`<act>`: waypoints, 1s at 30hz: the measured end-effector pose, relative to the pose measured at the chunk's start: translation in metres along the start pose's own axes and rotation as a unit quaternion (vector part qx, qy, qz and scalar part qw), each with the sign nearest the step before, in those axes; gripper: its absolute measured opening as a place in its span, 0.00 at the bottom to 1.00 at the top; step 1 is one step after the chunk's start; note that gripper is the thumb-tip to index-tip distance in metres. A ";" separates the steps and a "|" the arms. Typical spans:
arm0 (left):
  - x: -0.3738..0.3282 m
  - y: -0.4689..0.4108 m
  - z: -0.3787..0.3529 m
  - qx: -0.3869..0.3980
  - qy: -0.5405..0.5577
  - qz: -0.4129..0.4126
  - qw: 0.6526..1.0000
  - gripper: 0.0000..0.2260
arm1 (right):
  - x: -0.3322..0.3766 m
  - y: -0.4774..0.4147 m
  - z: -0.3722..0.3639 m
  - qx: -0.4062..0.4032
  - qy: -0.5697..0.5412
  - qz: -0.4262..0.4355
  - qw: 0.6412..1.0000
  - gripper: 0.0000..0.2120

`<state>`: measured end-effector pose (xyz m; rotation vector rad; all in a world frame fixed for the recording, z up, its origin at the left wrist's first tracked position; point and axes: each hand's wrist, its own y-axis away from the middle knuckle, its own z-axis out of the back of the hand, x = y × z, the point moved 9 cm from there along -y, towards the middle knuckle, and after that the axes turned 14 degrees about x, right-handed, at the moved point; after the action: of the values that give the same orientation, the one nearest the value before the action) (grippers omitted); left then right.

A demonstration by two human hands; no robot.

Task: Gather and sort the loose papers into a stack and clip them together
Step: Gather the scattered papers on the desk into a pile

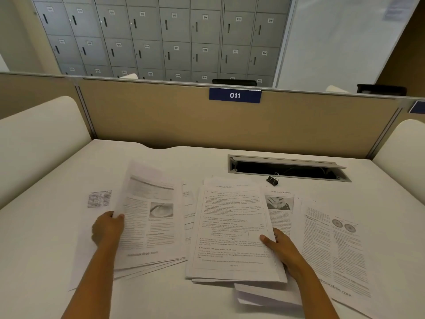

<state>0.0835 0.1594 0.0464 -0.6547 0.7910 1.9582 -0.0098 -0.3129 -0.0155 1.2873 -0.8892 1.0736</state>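
The sheets [147, 217] in your left hand [108, 229] are white with grey print, a grey photo and a pale grey watermark near the bottom. The stack [232, 229] in your right hand [279, 247] is white too, but the text is sharper and black. Just right of that hand, the page [333, 245] has two grey round figures. Past your left hand, the small sheet [99, 199] has a grey striped table. Beyond your right hand, the binder clip [273, 180] is black with silvery handles, and the cable slot [287, 169] is grey-framed, black inside. The desk [46, 249] is white and the partition [161, 116] is tan. Its label [235, 95] is navy with a white 011, and the lockers [161, 31] are grey.
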 end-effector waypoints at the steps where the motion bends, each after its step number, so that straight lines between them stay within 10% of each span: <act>1: 0.010 -0.004 0.004 -0.004 -0.027 0.027 0.999 0.16 | 0.000 0.000 0.000 0.000 0.000 0.001 1.000 0.17; 12: 0.044 -0.010 0.023 -0.037 0.075 0.108 0.991 0.37 | 0.004 0.002 -0.002 0.004 -0.004 0.008 1.000 0.17; 21: 0.021 -0.011 -0.019 0.137 0.096 0.005 0.986 0.24 | 0.006 0.004 -0.004 0.006 -0.009 0.007 1.000 0.14; 30: -0.033 0.003 0.075 0.032 0.115 -0.105 0.987 0.24 | 0.002 0.002 -0.001 0.010 0.002 0.004 1.000 0.18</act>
<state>0.0857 0.1956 0.1195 -0.8990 0.8829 1.6791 -0.0107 -0.3115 -0.0132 1.2996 -0.8826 1.0936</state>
